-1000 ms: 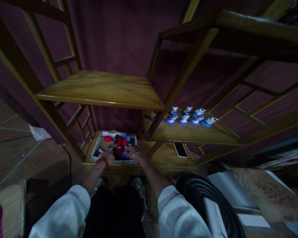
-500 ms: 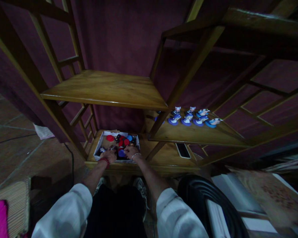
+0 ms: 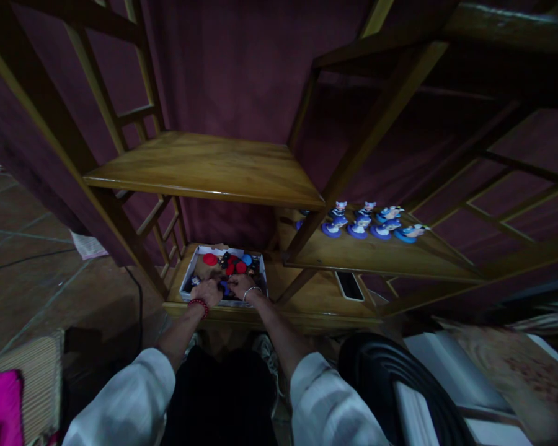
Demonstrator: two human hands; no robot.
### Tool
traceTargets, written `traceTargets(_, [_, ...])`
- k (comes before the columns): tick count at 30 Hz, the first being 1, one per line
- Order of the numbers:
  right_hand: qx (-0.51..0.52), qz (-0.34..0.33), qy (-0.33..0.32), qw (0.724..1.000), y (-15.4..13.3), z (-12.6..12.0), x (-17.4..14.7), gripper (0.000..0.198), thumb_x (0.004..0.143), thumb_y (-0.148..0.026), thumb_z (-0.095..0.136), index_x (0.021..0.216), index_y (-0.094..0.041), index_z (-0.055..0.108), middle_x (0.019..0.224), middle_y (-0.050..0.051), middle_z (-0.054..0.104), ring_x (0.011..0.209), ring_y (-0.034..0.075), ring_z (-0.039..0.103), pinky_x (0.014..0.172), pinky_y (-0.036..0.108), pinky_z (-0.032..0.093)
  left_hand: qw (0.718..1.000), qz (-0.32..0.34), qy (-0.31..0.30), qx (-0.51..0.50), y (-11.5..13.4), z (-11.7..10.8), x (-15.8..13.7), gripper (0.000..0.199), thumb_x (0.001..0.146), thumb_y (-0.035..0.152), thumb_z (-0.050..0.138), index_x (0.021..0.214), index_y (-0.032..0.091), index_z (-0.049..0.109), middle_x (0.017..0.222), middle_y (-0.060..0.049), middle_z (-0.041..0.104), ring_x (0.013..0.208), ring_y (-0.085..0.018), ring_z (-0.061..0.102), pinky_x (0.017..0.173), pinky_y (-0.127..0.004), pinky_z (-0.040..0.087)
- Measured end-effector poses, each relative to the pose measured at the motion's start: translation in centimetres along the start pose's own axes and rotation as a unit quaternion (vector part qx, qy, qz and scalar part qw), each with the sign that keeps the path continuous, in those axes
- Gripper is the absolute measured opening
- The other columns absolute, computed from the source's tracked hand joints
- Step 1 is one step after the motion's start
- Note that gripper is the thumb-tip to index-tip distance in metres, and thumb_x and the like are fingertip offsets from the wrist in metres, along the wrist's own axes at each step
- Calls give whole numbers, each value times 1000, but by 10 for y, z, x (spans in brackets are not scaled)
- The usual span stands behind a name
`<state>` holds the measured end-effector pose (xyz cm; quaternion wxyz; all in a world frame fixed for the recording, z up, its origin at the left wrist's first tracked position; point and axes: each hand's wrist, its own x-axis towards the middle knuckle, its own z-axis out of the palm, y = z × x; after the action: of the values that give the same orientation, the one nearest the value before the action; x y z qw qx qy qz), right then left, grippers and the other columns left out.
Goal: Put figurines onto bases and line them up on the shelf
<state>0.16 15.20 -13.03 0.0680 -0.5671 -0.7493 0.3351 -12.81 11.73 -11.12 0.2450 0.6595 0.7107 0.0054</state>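
Two hands met at a blue-purple piece in a white box

The blue-purple piece (image 3: 224,287) lay between the fingers of the left hand (image 3: 208,291) and the right hand (image 3: 240,285), low and left of centre in the frame. Both hands' fingers were curled in close to it; whether either was closed on it, I could not tell.

Around them in the white box (image 3: 207,249) were at least three red discs (image 3: 209,259), one light-blue disc (image 3: 246,259) and some dark small figures too muddled to count. The hands themselves hid the box's near part.

Right of centre, seven figurines (image 3: 359,226) stood on a shelf (image 3: 353,254), four in front and three behind (an eighth seemed to peek out beside the slanting post (image 3: 376,139)). One phone (image 3: 349,286) lay below them. An upper board (image 3: 204,167) spanned the frame's left-centre, above the box.
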Motion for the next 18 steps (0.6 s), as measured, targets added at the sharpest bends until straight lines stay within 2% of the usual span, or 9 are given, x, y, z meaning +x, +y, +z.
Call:
traceTargets(4, [29,2,3,1000,-7,2,6,23,80,-23,41,90,-19,62,79,0,67,64,8,61,58,14,43,998,-61,25,-7,2,1,1,37,72,24,40,107,17,50,98,-13,61,93,-25,57,74,-34,43])
traceTargets(9, [-21,-17,75,997,-14,4,15,22,78,-23,44,94,-23,61,96,-1,64,89,10,58,78,17,41,988,-127,86,-37,6,2,4,40,71,21,43,111,12,41,110,-17,52,96,-25,55,73,-34,44])
traceTargets(12, [-58,-20,70,996,-15,7,20,26,79,-22,43,99,-25,58,103,0,62,95,11,55,82,19,39,981,-141,121,-49,7,5,5,37,73,21,41,109,11,39,112,-18,48,92,-24,56,70,-34,45])
traceTargets(18, [-111,-39,42,992,-19,12,26,32,75,-20,45,105,-27,56,103,2,62,93,15,57,78,23,42,966,-165,178,-84,6,7,8,32,75,21,40,106,12,38,108,-16,47,86,-24,58,69,-33,44])
